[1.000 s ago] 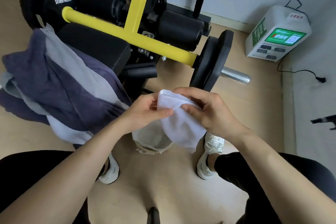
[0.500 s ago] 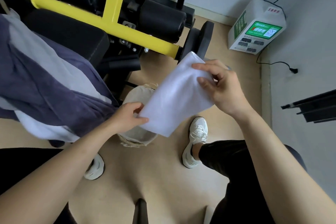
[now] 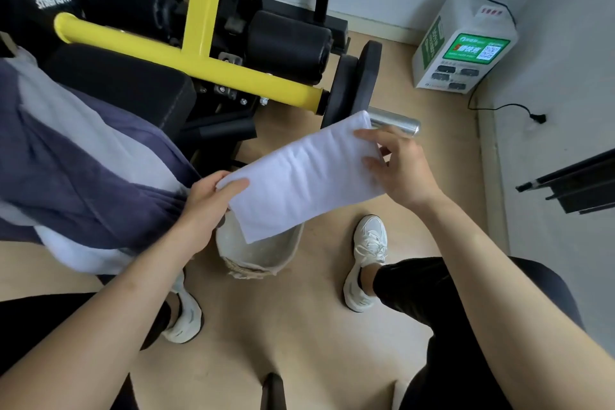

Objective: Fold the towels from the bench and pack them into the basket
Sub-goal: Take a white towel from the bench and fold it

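A folded white towel [image 3: 303, 176] is stretched flat between my two hands, tilted up to the right, above the floor. My left hand [image 3: 209, 206] pinches its lower left corner. My right hand [image 3: 399, 166] grips its upper right end. Below the towel a pale woven basket [image 3: 263, 260] stands on the floor between my feet, its opening partly hidden by the towel. Dark purple and light grey towels [image 3: 83, 170] hang in a heap over the black bench pad [image 3: 133, 90] at the left.
A yellow-and-black weight machine [image 3: 206, 53] with a plate and a steel bar end [image 3: 396, 123] fills the back. A white charging box [image 3: 462, 46] with a cable stands by the wall at right. A black rail [image 3: 572, 183] juts in from the right edge.
The towel went from bunched between my hands to spread out flat. My hands have moved apart, the left down-left and the right up-right, and the camera view shifted.
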